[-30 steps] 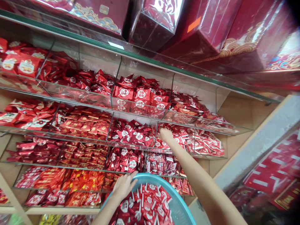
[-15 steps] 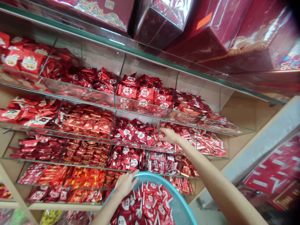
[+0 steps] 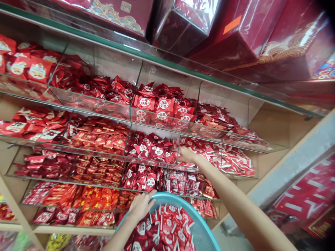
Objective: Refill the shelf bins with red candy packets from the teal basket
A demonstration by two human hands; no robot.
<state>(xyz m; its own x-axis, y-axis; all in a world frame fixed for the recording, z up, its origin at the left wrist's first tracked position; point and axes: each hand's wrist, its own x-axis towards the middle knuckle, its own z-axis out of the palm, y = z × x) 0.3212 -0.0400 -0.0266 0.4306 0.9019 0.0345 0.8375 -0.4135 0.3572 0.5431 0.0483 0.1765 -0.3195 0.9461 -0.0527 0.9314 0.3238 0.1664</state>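
Observation:
My left hand [image 3: 142, 206] grips the rim of a teal basin [image 3: 201, 223] at the bottom centre. Small red and dark red packets [image 3: 170, 228] fill much of the basin. Reaching in from the right, my right hand [image 3: 188, 156] is inside a glass-fronted shelf compartment, among red-and-white packets [image 3: 209, 150]. Its fingertips are partly hidden among the packets and behind the glass, so what they hold, if anything, cannot be made out. Dark red packets with white labels [image 3: 149, 148] lie just left of it.
Glass dividers and a long green-edged glass shelf [image 3: 157, 54] run across above the hands. Large dark red boxes [image 3: 235, 31] stand on top. Lower compartments hold orange-red packets [image 3: 96, 198]. A pale post [image 3: 290, 164] slants at the right.
My right hand has lowered slightly into the compartment, its fingers now less visible. My left hand stays on the basin rim. The view has shifted a little.

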